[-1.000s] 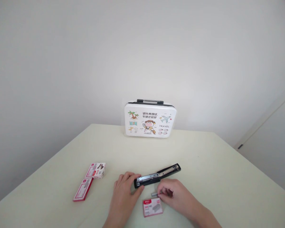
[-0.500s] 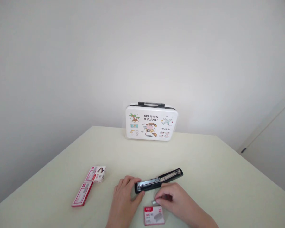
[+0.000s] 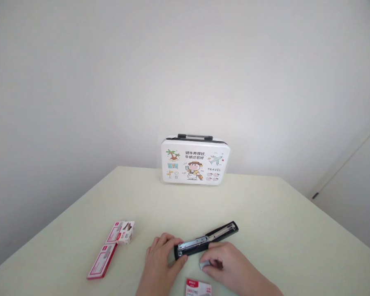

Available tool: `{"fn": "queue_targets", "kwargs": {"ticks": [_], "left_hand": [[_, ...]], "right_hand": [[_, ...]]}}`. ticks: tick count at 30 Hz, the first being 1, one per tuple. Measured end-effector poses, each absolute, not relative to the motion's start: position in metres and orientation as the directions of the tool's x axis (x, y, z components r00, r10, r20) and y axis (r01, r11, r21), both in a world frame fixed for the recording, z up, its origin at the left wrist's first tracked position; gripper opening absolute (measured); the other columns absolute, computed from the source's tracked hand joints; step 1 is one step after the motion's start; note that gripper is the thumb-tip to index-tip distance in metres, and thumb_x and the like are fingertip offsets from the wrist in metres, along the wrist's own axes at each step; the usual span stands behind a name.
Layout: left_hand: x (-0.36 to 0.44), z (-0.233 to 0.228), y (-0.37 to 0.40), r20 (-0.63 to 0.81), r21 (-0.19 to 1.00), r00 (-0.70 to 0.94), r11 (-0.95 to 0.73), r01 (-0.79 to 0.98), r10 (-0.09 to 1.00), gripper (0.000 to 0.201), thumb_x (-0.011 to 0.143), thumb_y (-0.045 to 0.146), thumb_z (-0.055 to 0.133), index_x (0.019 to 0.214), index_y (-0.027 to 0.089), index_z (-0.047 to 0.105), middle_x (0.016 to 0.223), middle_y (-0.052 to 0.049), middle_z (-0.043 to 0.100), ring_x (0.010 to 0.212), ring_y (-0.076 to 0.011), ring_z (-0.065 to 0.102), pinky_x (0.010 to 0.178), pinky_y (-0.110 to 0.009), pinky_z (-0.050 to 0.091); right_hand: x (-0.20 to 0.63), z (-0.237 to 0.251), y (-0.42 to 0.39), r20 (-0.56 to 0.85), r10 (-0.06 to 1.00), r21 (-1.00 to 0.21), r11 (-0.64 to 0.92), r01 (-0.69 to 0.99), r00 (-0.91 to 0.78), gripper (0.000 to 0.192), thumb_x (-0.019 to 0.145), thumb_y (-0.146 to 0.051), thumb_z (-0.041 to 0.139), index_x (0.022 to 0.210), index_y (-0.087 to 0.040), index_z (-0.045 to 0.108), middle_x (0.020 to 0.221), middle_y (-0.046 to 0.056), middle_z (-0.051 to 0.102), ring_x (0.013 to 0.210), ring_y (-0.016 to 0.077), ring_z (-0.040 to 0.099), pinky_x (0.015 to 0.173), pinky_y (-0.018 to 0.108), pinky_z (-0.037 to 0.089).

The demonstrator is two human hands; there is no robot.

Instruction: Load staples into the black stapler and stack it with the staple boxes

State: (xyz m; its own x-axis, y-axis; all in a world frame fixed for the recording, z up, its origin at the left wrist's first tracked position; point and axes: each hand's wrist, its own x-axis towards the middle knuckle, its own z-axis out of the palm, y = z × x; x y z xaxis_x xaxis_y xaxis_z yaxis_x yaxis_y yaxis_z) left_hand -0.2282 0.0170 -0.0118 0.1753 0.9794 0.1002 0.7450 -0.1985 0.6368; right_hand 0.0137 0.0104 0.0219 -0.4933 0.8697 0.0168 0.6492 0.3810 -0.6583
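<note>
A black stapler (image 3: 193, 246) lies opened out on the table, its metal staple channel facing up. My left hand (image 3: 162, 261) grips its near left end between thumb and fingers. Just below the stapler's middle, my right hand (image 3: 226, 263) pinches a small strip of staples (image 3: 204, 264) between thumb and forefinger. Below that strip, a red and white staple box (image 3: 199, 287) lies partly cut off by the bottom edge of the view.
Several red and white boxes (image 3: 102, 261) lie together on the left of the table. A white case (image 3: 195, 162) with a black handle and cartoon prints stands at the back against the wall.
The view has tilted up slightly, so things on the table sit lower in it. In my right hand the staple strip has turned and shows more of its side. My left hand keeps its hold.
</note>
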Motion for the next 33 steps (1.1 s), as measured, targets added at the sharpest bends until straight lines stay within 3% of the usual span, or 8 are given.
{"fn": "queue_targets", "kwargs": {"ticks": [5, 11, 24, 30, 33], "left_hand": [[-0.224, 0.001, 0.013, 0.035, 0.621, 0.194, -0.173, 0.765, 0.980, 0.030, 0.081, 0.033, 0.073, 0.110, 0.040, 0.074, 0.116, 0.000, 0.068, 0.114, -0.0274, 0.057, 0.096, -0.041, 0.039], [-0.220, 0.012, 0.009, 0.004, 0.598, 0.179, -0.146, 0.788, 0.984, 0.033, 0.079, 0.029, 0.073, 0.110, 0.039, 0.074, 0.118, 0.000, 0.068, 0.115, -0.0249, 0.056, 0.097, -0.039, 0.036], [-0.219, 0.011, 0.008, 0.036, 0.608, 0.163, -0.152, 0.779, 0.986, 0.031, 0.078, 0.028, 0.075, 0.107, 0.038, 0.075, 0.115, 0.000, 0.069, 0.113, -0.0257, 0.057, 0.095, -0.041, 0.038], [-0.219, 0.010, 0.008, 0.049, 0.611, 0.165, -0.160, 0.775, 0.985, 0.029, 0.080, 0.030, 0.074, 0.108, 0.038, 0.075, 0.113, -0.001, 0.069, 0.112, -0.0257, 0.058, 0.095, -0.040, 0.038], [-0.219, 0.012, 0.008, 0.034, 0.609, 0.169, -0.155, 0.778, 0.985, 0.030, 0.079, 0.029, 0.074, 0.108, 0.038, 0.075, 0.114, 0.000, 0.069, 0.112, -0.0258, 0.058, 0.094, -0.040, 0.038]], "right_hand": [[0.002, 0.041, 0.018, 0.090, 0.903, -0.621, 0.380, 0.685, -0.419, 0.017, 0.091, -0.028, 0.064, 0.097, -0.031, 0.079, 0.070, -0.004, 0.062, 0.064, 0.0118, 0.054, 0.062, 0.023, 0.036], [-0.014, 0.050, 0.027, 0.095, 0.906, -0.594, 0.385, 0.707, -0.413, 0.015, 0.091, -0.031, 0.064, 0.094, -0.032, 0.079, 0.070, -0.005, 0.064, 0.063, 0.0107, 0.055, 0.062, 0.022, 0.036], [-0.025, 0.041, 0.025, 0.084, 0.913, -0.606, 0.365, 0.706, -0.400, 0.014, 0.090, -0.031, 0.065, 0.087, -0.031, 0.079, 0.068, -0.006, 0.062, 0.062, 0.0102, 0.054, 0.061, 0.022, 0.035], [-0.025, 0.044, 0.023, 0.057, 0.905, -0.598, 0.369, 0.711, -0.421, 0.017, 0.086, -0.024, 0.066, 0.093, -0.034, 0.079, 0.073, -0.005, 0.066, 0.065, 0.0116, 0.056, 0.063, 0.023, 0.034], [-0.016, 0.049, 0.021, 0.074, 0.932, -0.574, 0.330, 0.749, -0.354, 0.015, 0.083, -0.026, 0.070, 0.095, -0.031, 0.077, 0.073, -0.004, 0.067, 0.065, 0.0129, 0.057, 0.063, 0.024, 0.033]]}}
